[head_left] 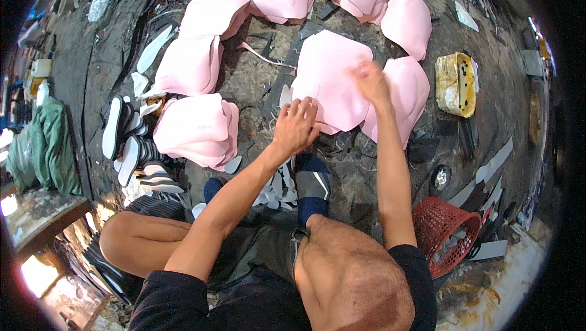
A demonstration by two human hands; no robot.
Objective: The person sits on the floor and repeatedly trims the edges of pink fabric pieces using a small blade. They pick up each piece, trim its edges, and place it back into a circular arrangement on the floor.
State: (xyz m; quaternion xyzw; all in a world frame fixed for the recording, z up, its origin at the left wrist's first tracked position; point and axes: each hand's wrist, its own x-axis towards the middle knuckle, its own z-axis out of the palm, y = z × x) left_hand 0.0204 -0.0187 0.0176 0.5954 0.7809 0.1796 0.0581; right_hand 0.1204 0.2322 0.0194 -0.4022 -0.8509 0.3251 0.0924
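Note:
A pile of pink, soft-looking cut sheets lies in front of me, its sheets not quite lined up at the lower edge. At the pile's near left corner is my left hand, fingers bent and closed on the edge of the pink sheets. My right hand is over the right side of the same pile, its fingers smeared by motion, so its grip cannot be made out. Just beyond my right forearm, another pink stack is partly covered by this pile and the arm.
More pink stacks curve around the far side. Shoe soles lie at the left near a green bag. On the right stand a yellow container and a tilted red basket beside long blades. Scraps litter the dark floor.

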